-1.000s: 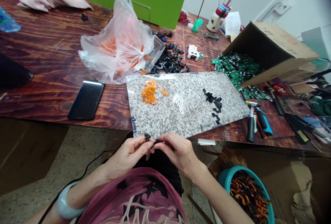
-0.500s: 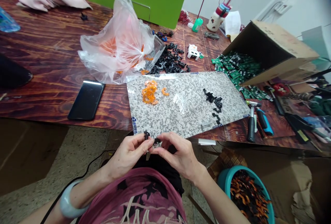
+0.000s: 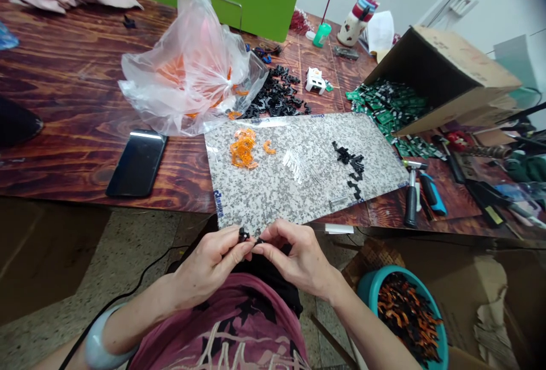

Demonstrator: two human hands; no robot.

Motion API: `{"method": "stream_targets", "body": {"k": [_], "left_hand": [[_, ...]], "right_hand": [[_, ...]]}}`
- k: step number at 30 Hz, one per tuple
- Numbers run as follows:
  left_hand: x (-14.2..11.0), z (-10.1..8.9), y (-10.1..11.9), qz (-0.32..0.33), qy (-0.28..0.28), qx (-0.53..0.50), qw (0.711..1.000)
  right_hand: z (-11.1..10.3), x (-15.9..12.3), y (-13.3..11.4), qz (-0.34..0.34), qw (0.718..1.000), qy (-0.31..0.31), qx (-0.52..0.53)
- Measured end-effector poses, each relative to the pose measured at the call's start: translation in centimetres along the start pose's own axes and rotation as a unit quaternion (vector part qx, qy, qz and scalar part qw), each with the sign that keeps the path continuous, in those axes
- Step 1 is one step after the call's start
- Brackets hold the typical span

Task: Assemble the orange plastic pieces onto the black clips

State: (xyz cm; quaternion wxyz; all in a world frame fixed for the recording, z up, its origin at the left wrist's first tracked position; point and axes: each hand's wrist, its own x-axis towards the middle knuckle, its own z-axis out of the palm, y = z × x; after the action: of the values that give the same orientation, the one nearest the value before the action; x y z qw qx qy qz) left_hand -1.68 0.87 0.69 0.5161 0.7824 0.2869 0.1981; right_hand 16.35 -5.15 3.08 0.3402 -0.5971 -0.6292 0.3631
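The left hand (image 3: 209, 262) and right hand (image 3: 301, 259) clamp black plastic parts (image 3: 243, 235) between their fingertips (image 3: 251, 249). A granite-print sheet (image 3: 273, 202) lies on the wooden table (image 3: 72, 85).

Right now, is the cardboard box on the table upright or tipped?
Tipped on its side: the cardboard box lies with its open mouth toward the green-and-black parts on the table.

Both hands (image 3: 209, 264) pinching small black pieces (image 3: 244, 235)
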Motion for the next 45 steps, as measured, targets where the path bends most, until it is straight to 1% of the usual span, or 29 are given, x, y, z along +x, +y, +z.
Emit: {"method": "stream_targets", "body": {"k": [3, 6, 9, 13, 17, 20, 24, 36, 38, 41, 45], "left_hand": [[-0.2, 0.1, 0.0, 0.021, -0.012, 0.011, 1.0], [-0.3, 0.1, 0.0, 0.011, -0.033, 0.008, 0.999], [-0.1, 0.1, 0.1, -0.026, -0.056, -0.022, 0.998], [0.2, 0.1, 0.3, -0.097, -0.071, -0.071, 0.99], [0.4, 0.1, 0.3, -0.147, -0.086, -0.115, 0.979], [0.7, 0.1, 0.1, -0.167, -0.077, -0.16, 0.97], [1.1, 0.2, -0.2, -0.167, -0.073, -0.198, 0.963], [1.3, 0.1, -0.1, -0.181, -0.067, -0.21, 0.958], [1.4, 0.0, 0.0, -0.178, -0.06, -0.215, 0.958], [1.5, -0.1, 0.1, -0.174, -0.034, -0.235, 0.956], [1.4, -0.2, 0.3, -0.185, 0.011, -0.303, 0.935]], "right_hand": [[0.0, -0.1, -0.2, 0.045, 0.998, -0.017, 0.048], [0.0, -0.2, -0.2, 0.107, 0.988, -0.034, 0.104], [0.1, -0.2, 0.2, 0.157, 0.973, -0.045, 0.163], [0.2, -0.2, 1.0, 0.193, 0.952, -0.057, 0.232], [0.5, -0.4, 1.4, 0.193, 0.948, -0.059, 0.247], [0.6, -0.4, 1.6, 0.175, 0.952, -0.046, 0.248], [0.6, -0.3, 1.7, 0.16, 0.953, -0.039, 0.252], [0.5, -0.5, 1.7, 0.16, 0.952, -0.024, 0.26], [0.6, -0.5, 1.7, 0.165, 0.952, -0.019, 0.257], [0.9, -0.4, 1.6, 0.18, 0.946, -0.004, 0.269], [1.6, -0.1, 1.4, 0.193, 0.928, 0.032, 0.317]]}}
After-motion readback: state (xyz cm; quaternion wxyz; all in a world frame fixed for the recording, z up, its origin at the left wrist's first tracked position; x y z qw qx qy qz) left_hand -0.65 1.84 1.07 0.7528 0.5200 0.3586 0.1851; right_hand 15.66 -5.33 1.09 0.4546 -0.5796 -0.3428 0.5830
